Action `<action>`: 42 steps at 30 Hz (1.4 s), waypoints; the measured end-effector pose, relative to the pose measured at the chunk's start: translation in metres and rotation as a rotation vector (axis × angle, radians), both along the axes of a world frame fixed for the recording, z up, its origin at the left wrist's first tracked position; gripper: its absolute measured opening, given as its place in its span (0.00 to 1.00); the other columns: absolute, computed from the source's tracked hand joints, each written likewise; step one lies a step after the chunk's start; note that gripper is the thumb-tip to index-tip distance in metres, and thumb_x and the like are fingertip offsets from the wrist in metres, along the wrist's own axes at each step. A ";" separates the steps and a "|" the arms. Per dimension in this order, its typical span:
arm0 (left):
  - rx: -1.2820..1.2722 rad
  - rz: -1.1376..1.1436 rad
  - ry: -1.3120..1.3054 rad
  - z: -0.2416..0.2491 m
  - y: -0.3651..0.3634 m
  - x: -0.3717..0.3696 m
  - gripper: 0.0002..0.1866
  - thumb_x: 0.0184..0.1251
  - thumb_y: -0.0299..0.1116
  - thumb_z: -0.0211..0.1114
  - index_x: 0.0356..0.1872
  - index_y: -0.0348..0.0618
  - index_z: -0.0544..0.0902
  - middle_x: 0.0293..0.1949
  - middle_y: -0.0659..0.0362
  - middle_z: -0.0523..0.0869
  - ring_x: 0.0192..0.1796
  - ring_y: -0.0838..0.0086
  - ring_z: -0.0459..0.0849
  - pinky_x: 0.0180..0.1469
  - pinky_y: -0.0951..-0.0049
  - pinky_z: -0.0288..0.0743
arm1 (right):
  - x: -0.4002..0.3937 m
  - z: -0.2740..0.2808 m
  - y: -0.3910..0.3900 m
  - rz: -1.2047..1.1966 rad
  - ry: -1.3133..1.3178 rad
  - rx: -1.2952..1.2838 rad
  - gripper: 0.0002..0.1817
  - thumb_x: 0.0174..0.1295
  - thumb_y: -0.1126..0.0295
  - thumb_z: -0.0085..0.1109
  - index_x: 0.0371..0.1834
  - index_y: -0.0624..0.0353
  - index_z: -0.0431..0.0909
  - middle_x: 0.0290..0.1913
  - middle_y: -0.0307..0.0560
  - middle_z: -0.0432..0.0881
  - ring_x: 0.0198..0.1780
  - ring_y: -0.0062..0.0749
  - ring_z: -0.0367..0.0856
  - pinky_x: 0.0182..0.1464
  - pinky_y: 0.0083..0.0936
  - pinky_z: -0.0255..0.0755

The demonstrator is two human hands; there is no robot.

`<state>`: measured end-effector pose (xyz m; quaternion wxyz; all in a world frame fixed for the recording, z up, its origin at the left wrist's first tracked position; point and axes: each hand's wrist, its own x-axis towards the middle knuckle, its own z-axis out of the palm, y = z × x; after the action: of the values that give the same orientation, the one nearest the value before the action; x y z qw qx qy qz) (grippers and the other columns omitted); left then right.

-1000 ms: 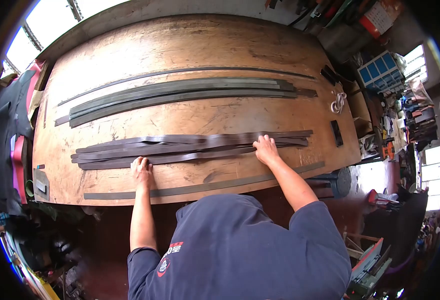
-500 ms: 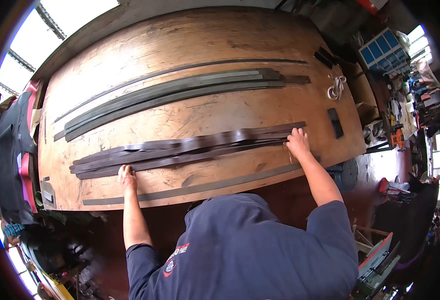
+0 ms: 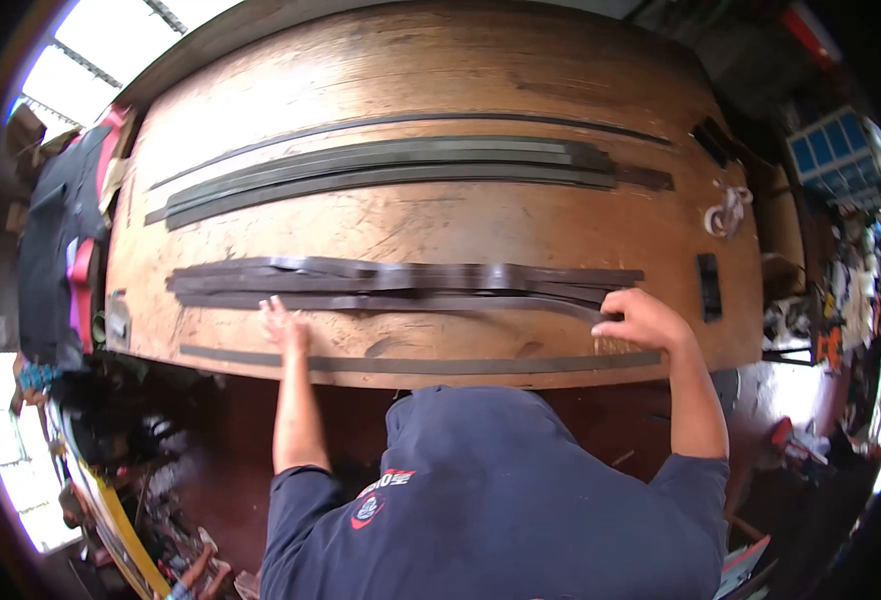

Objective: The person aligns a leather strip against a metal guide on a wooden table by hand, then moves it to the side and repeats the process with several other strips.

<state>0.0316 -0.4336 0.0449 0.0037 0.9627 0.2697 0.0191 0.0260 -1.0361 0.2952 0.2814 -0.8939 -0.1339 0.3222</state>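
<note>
A bundle of long dark brown leather strips point(image 3: 411, 285) lies lengthwise on the wooden table point(image 3: 441, 225), with some strips bowed up in waves. At its right end my right hand point(image 3: 646, 320) is closed in a pinch on the end of one strip, which bends away from the others toward me. My left hand point(image 3: 286, 325), slightly blurred, is open with fingers spread at the near edge of the bundle, toward its left end. Between my hands and the table's front edge runs a single flat dark strip point(image 3: 441, 364).
Farther back lie a stack of dark grey-green strips point(image 3: 391, 175) and one thin strip point(image 3: 411, 118). On the right are a small black block point(image 3: 709, 287) and a white cord loop point(image 3: 729, 212). Dark sheets point(image 3: 56, 260) hang past the left end.
My right hand has drawn one strip's end toward me, away from the bundle. The left hand's fingers have spread and come off the strips. The whole view has shifted.
</note>
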 end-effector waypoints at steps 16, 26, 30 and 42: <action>-2.704 0.595 -0.843 0.083 -0.108 -0.009 0.37 0.74 0.59 0.41 0.57 0.26 0.70 0.57 0.39 0.77 0.60 0.49 0.77 0.66 0.49 0.69 | -0.006 0.055 0.169 0.563 0.073 0.948 0.09 0.61 0.71 0.65 0.40 0.67 0.84 0.48 0.51 0.82 0.53 0.43 0.78 0.56 0.35 0.70; -2.470 0.476 -1.400 0.067 0.163 0.000 0.24 0.76 0.45 0.46 0.53 0.31 0.75 0.50 0.46 0.84 0.54 0.59 0.84 0.60 0.55 0.77 | -0.045 0.007 0.112 -0.155 0.056 0.285 0.09 0.59 0.72 0.64 0.35 0.69 0.82 0.37 0.49 0.85 0.39 0.34 0.81 0.43 0.27 0.72; -2.093 0.561 -1.416 0.093 0.244 0.024 0.16 0.76 0.41 0.50 0.50 0.37 0.72 0.44 0.55 0.82 0.50 0.65 0.84 0.53 0.58 0.78 | -0.057 -0.047 0.101 -0.217 0.038 0.065 0.10 0.59 0.69 0.63 0.33 0.67 0.83 0.33 0.49 0.84 0.35 0.33 0.80 0.41 0.28 0.72; -1.534 0.413 -1.368 0.107 0.429 0.042 0.07 0.74 0.30 0.55 0.49 0.47 0.72 0.43 0.58 0.79 0.46 0.65 0.84 0.45 0.63 0.77 | -0.090 -0.156 0.071 -0.544 -0.187 -0.315 0.14 0.58 0.66 0.64 0.28 0.70 0.78 0.22 0.56 0.78 0.26 0.35 0.77 0.35 0.34 0.71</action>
<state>0.0731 -0.0048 0.1517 0.7615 0.4214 0.3091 0.3835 -0.0643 -0.9652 0.1388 0.2017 -0.9552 0.1362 0.1684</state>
